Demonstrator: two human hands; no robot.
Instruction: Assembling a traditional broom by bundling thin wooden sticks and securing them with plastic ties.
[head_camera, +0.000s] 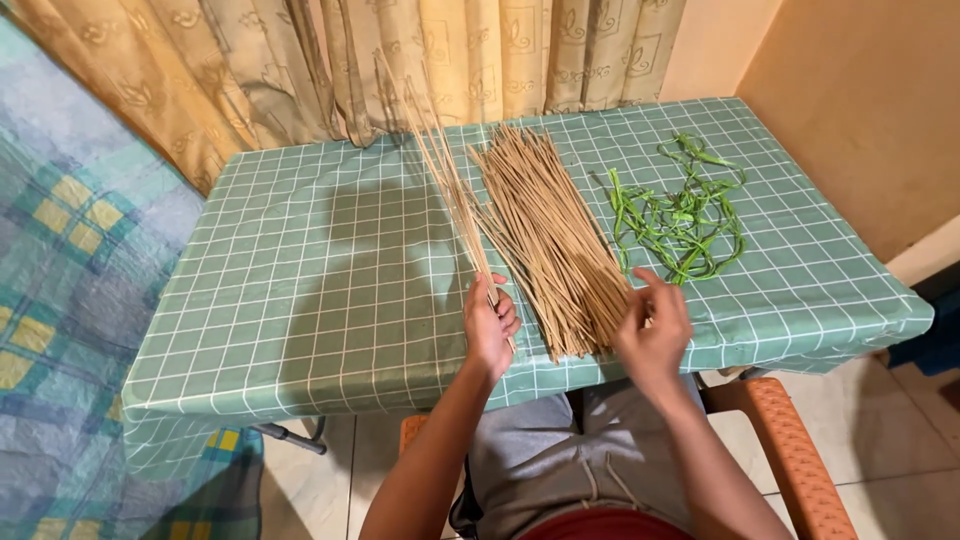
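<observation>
We sit at a table (300, 300) covered in a green checked cloth, looking down over our own forearms. Our left hand (489, 325) is closed around the near ends of a few thin sticks (445, 170), which rise away from us at a slant toward the curtain (330, 60); their far tips blur into the fabric folds and we cannot count them. Just right of that hand lies the pile (545, 235) of the same pale sticks, flat on the cloth, its near end reaching the table edge. Our right hand (655, 325) rests at that near end with fingers curled; seen from behind, it hides whether anything is pinched between them, so we cannot tell. Beyond it lies a tangle of green strips (685, 210), apart from the pile. An orange chair arm (795, 450) shows by our right elbow, partly cut off below.
</observation>
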